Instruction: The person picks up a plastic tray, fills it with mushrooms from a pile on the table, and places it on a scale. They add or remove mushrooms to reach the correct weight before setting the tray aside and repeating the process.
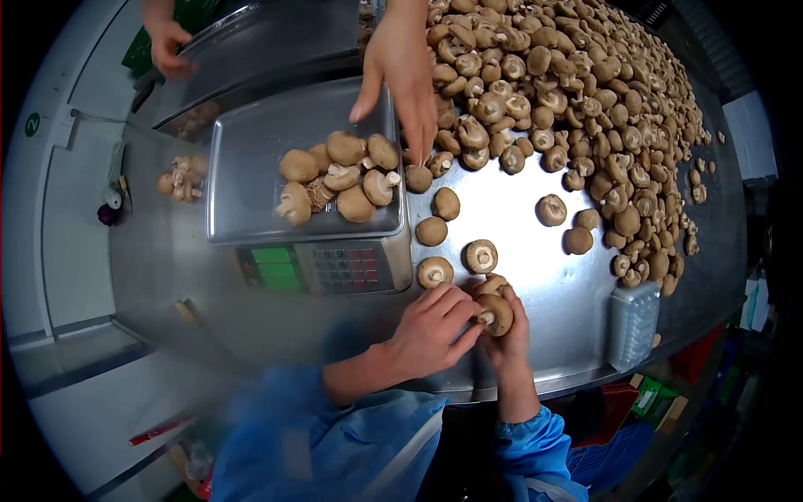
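My right hand (512, 339) is wrapped around shiitake mushrooms (498, 313), with at least two caps showing between its fingers. The closed fingers of my left hand (435, 330) pinch at the stem of the lower one, though their tips partly hide the contact. Just beyond my hands, a mushroom (436, 272) and another mushroom (481, 256) lie stem up on the metal table (535, 259). To the left, a scale (351, 266) carries a metal tray (242, 167) with several mushrooms (355, 203) on it.
A large heap of mushrooms (569, 92) covers the table's far right. Another person's hand (406, 75) reaches beside the tray; a second hand (170, 46) is farther left. A clear plastic container stack (634, 326) stands near the front edge. Several mushrooms (181, 178) sit left of the scale.
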`<state>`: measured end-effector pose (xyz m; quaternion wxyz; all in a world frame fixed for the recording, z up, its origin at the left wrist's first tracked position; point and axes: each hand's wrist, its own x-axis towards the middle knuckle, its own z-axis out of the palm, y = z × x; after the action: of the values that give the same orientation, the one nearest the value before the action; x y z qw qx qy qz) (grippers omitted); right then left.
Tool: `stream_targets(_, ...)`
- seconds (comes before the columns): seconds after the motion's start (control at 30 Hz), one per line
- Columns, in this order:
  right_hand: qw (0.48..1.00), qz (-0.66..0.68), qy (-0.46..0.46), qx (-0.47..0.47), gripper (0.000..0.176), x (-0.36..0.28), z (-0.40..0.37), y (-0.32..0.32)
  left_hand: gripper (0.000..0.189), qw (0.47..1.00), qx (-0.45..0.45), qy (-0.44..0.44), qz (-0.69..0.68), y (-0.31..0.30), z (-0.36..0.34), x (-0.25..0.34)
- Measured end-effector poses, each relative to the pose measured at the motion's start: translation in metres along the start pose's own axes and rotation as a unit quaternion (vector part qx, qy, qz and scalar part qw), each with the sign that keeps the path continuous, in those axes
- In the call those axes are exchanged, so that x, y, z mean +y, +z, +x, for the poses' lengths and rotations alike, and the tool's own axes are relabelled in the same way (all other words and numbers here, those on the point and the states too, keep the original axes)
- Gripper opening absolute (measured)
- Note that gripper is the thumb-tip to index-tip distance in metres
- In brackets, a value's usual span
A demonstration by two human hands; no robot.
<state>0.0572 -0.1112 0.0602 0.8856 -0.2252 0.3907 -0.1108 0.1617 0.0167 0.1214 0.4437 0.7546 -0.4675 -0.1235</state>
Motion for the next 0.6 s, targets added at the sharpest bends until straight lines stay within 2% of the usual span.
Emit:
stream_targets(0.2,0.973,-0.133,-0.167,0.088,0.03,-0.042,0.005,-0.021,0.042,0.995,0.007,-0.065,0.073,0.002,-0.017,-0.028)
stream_targets(0.27,0.892,-0.294,-0.302,0.166,0.044,-0.048,0.015,-0.045,0.043,0.99,0.001,-0.066,0.122,0.007,-0.029,-0.04)
stream_targets(0.33,0.868,-0.33,-0.341,0.145,0.053,-0.061,0.01,-0.062,0.043,0.983,-0.029,-0.058,0.17,0.009,-0.037,-0.043)
stream_targets(0.4,0.821,-0.391,-0.376,0.176,0.055,-0.076,0.002,-0.079,0.042,0.976,-0.055,-0.035,0.208,0.013,-0.043,-0.05)
stream_targets(0.43,0.789,-0.428,-0.391,0.203,0.057,-0.084,-0.006,-0.083,0.041,0.975,-0.05,-0.031,0.215,0.013,-0.043,-0.051)
stream_targets(0.53,0.611,-0.576,-0.461,0.286,0.056,-0.123,-0.037,-0.109,0.039,0.97,-0.034,-0.022,0.239,0.014,-0.037,-0.054)
stream_targets(0.6,0.53,-0.616,-0.475,0.339,0.054,-0.156,-0.062,-0.127,0.039,0.965,-0.028,-0.019,0.259,0.016,-0.032,-0.056)
